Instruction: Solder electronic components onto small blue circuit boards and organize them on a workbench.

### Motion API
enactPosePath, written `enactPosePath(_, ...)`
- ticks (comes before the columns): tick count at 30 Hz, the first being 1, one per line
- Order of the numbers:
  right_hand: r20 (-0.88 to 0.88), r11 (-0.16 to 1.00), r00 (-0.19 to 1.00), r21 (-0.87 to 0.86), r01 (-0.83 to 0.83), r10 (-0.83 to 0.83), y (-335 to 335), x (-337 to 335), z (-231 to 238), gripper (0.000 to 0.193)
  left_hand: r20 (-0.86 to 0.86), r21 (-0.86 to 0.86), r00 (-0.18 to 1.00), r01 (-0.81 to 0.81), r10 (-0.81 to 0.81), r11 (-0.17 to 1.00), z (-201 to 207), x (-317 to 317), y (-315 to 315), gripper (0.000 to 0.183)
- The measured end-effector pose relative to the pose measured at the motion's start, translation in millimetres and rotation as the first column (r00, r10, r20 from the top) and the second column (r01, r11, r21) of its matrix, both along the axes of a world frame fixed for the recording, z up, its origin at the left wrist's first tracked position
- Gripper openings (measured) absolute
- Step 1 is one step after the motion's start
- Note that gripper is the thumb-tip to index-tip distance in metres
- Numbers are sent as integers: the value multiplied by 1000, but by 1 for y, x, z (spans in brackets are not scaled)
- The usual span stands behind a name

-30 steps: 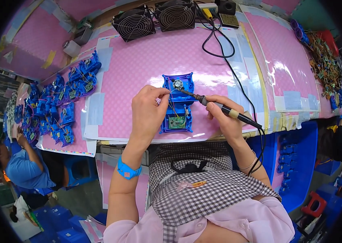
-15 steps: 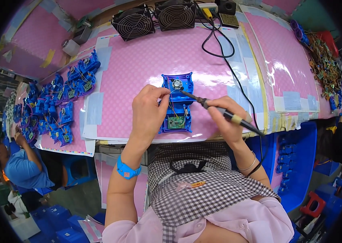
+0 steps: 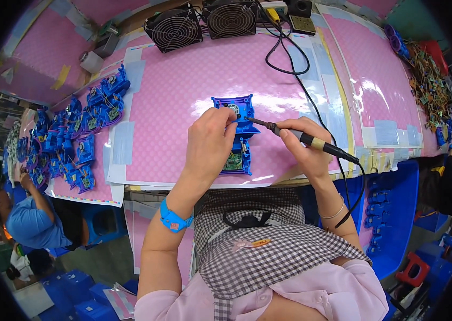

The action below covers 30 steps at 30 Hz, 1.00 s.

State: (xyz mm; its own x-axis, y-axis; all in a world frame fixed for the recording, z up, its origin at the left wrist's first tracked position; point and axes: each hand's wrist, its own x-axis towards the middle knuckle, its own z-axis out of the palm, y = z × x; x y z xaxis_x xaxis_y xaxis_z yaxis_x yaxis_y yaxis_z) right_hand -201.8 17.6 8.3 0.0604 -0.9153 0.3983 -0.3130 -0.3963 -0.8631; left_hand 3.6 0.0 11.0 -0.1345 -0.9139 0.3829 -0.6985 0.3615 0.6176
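A blue plastic housing (image 3: 243, 128) lies opened out on the pink-covered bench in front of me. Its far half holds a round speaker (image 3: 234, 108), its near half a green circuit board (image 3: 235, 161). My left hand (image 3: 210, 139) is over the housing's left side, fingers pinched together at the speaker; whatever is between the fingertips is hidden. A soldering iron (image 3: 303, 138) is gripped like a pen in my right hand (image 3: 310, 152). Its tip points left and reaches the far half, just right of the speaker.
Several similar blue housings with wires (image 3: 79, 125) crowd the bench's left side. Two black fans (image 3: 174, 31) stand at the back; the iron's black cable (image 3: 317, 104) runs down the right. A heap of wired boards (image 3: 429, 88) lies far right, a blue bin (image 3: 397, 214) below. Co-workers sit on both sides.
My left hand has moved right and slightly away from me, now covering part of the speaker and board. The iron's tip has shifted slightly right with my right hand.
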Motion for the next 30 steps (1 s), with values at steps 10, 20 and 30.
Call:
enactPosePath(10,19,1000,1000,11,-17,17,-1,0,-3,15,18,17,1000,7,-7,1000,-3,-1,-3,13)
enactPosePath(20,55,1000,998,-19,1,0,-1,-3,1,15,-79,-75,972,-227,221,971,1,14,4,11)
enactPosePath(30,6,1000,1000,6,-9,9,1,-1,-3,14,-276,-49,941,-216,195,975,-3,1,4,11)
